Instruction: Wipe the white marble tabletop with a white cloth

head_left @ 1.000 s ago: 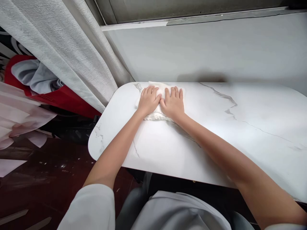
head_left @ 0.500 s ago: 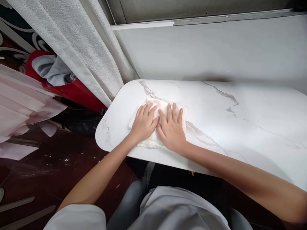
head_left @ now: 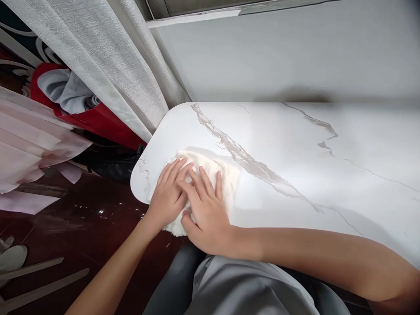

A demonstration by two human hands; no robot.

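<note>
A cream-white cloth lies spread on the white marble-patterned table, near its rounded left end, with one corner hanging over the front edge. My left hand presses flat on the cloth's left part, fingers stretched out. Beside it, my right hand rests on the middle of the cloth with fingers spread, its index finger touching or overlapping the left hand's fingers. Both palms face down, so their undersides are hidden.
A grey-white curtain hangs at the table's back left corner. The wall runs along the back edge. On the left are a red bag with grey cloth inside, pale pink fabric and a dark red floor.
Both hands have slid the cloth toward me and to the left, from mid-table to the front edge. The hands now sit closer together, and the view has shifted slightly.
</note>
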